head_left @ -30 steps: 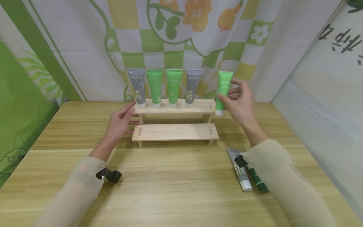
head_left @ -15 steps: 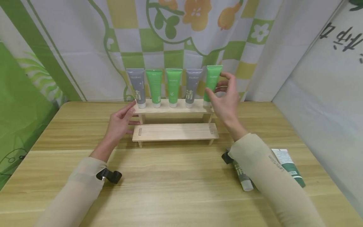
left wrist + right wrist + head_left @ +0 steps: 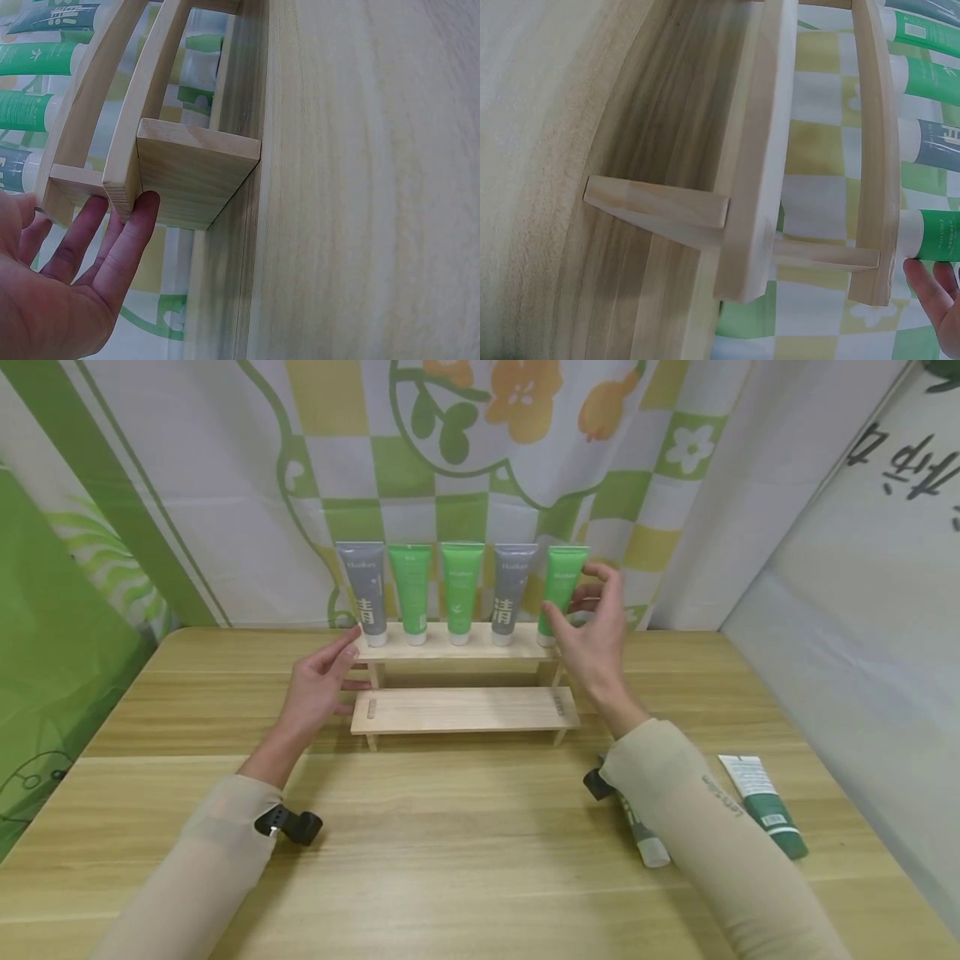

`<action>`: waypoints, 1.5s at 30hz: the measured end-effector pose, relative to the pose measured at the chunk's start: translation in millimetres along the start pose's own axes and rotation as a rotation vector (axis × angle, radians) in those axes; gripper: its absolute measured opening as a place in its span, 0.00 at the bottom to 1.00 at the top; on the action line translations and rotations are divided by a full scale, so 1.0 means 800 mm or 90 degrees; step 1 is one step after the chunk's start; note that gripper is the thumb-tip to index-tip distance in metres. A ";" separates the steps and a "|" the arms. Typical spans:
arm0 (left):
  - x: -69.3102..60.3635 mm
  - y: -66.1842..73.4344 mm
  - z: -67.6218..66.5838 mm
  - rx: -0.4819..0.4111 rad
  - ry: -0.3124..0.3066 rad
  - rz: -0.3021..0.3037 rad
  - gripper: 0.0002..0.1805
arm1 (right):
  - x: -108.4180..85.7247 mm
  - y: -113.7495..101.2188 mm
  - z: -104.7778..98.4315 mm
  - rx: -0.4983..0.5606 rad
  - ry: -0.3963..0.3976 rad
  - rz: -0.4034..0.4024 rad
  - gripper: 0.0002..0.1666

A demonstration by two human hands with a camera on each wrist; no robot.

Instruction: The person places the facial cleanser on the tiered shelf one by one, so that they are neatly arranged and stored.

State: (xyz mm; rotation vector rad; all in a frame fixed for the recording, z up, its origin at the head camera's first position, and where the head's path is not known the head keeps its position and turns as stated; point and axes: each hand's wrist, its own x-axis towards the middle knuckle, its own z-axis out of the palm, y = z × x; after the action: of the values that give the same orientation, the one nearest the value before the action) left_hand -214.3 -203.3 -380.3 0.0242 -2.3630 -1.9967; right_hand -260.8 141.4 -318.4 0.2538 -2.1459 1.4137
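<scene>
Carried leftward from beyond the shelf's end a second ago, the bright green tube [image 3: 564,585] now stands cap-down at the right end of the upper shelf [image 3: 442,652], last in a row of five. The right hand [image 3: 598,628] pinches it between thumb and fingers. The left hand [image 3: 321,681] has its fingers fairly straight and grips nothing, the tips touching the stand's left end. What looks riskiest is the letting go: each tube balances on a narrow cap, so a thumb dragging as it leaves could tip this one forward or off the near edge. Leaning it sideways might knock the neighbouring grey tube [image 3: 513,589] and start the row toppling. A push from the left fingers could also jog the stand. Under the right sleeve [image 3: 675,785], another grey tube [image 3: 649,845] lies where the forearm could roll it.
</scene>
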 end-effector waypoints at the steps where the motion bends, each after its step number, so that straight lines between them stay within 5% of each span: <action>1: 0.000 0.000 0.000 0.000 0.000 0.000 0.28 | 0.000 0.001 0.000 0.000 0.001 -0.004 0.38; 30: 0.001 -0.002 0.000 0.007 0.000 0.012 0.29 | -0.009 0.012 0.001 -0.013 -0.039 0.016 0.37; 45: 0.002 -0.002 0.000 0.009 -0.001 0.012 0.29 | -0.018 0.011 -0.033 -0.006 -0.075 0.059 0.38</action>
State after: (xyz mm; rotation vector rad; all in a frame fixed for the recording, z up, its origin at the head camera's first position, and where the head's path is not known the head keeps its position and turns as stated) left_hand -215.6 -203.3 -381.7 0.0003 -2.3697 -1.9724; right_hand -243.8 166.4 -325.2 0.2418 -2.2852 1.4736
